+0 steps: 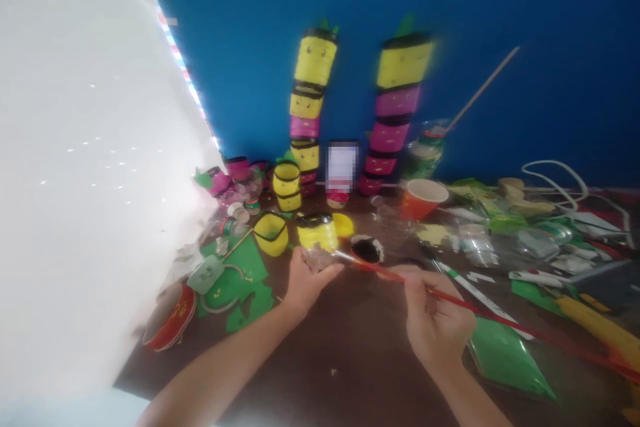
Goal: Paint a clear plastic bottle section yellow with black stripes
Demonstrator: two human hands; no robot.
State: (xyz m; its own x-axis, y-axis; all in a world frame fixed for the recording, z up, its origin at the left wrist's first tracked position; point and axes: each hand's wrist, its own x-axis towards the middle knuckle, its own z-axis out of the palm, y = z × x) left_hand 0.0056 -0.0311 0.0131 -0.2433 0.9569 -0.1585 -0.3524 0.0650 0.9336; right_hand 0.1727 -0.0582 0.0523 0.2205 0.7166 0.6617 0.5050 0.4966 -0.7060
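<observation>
My left hand [307, 285] is closed around the lower part of a yellow-painted plastic bottle piece [317, 232] with a black rim. Its bottom looks clear and unpainted. A paintbrush with a long red handle [450, 299] is pinched in my right hand [435, 317]. The brush tip is at the lower edge of the yellow piece; I cannot tell whether it touches. Just right of the piece sits a small cup of dark paint [367, 250]. Behind it lies a yellow lid or dish [343, 224]. An open yellow cup with a black rim [271, 235] stands to the left.
Two tall stacks of painted cups, one left [306, 105] and one right [393, 110], rise against the blue wall [240, 47]. An orange paper cup [424, 199], a green sheet [510, 355], clear bottles and scraps crowd the right. Green paper [247, 263] and a red tin [173, 317] lie left.
</observation>
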